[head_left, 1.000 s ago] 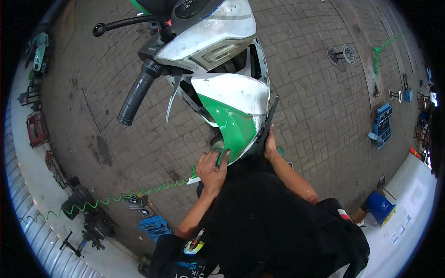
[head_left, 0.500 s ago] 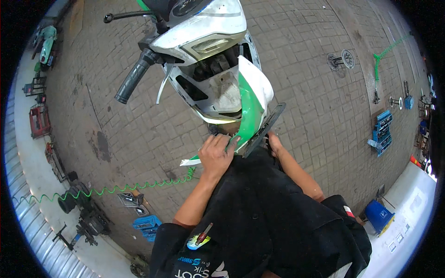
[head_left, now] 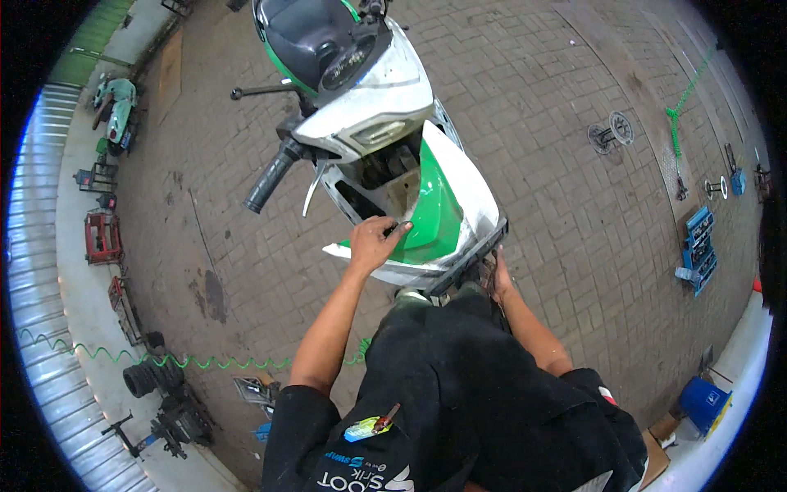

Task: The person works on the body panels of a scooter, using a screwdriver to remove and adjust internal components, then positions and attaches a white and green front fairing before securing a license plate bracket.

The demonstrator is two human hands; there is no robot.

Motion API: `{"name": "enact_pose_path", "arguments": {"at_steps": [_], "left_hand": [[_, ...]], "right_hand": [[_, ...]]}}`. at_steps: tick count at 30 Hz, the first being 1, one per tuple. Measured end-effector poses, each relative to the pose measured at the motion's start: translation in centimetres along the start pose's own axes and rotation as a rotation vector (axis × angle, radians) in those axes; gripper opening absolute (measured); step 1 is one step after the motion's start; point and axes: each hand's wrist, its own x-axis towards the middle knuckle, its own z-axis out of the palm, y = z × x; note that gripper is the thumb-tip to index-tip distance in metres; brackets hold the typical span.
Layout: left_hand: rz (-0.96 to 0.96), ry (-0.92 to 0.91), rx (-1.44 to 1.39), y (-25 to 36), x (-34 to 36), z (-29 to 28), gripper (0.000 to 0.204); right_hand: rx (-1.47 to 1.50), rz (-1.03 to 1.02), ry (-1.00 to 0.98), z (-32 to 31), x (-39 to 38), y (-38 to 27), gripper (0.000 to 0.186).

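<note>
A white, green and black scooter (head_left: 392,90) stands in front of me, its front cavity partly exposed. Across that opening lies a green and white front panel (head_left: 440,225), tilted, with a dark bracket (head_left: 467,266) along its near right edge. The fingers of my left hand (head_left: 375,243) are bent over the panel's left edge, with the thumb out along the green face. Low at the panel's right side, my right hand (head_left: 498,277) is closed around the bracket edge; its fingertips are partly hidden.
The scooter's handlebar grip (head_left: 275,176) and brake lever (head_left: 313,189) jut out left of the panel. A green coiled hose (head_left: 221,362) crosses the brick floor at left. Blue toolboxes (head_left: 698,250) and a metal spool-like stand (head_left: 611,133) are at right.
The panel has turned from edge-on to show its broad green face, over the scooter's front opening. Both hands moved with it. The view has shifted, showing more of the scooter's seat.
</note>
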Motion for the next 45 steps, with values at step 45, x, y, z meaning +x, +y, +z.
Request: {"name": "enact_pose_path", "arguments": {"at_steps": [45], "left_hand": [[0.294,0.238,0.349,-8.0,12.3,4.4,0.086]], "right_hand": [[-0.230,-0.349,0.449,8.2,9.1,1.9,0.103]]}}
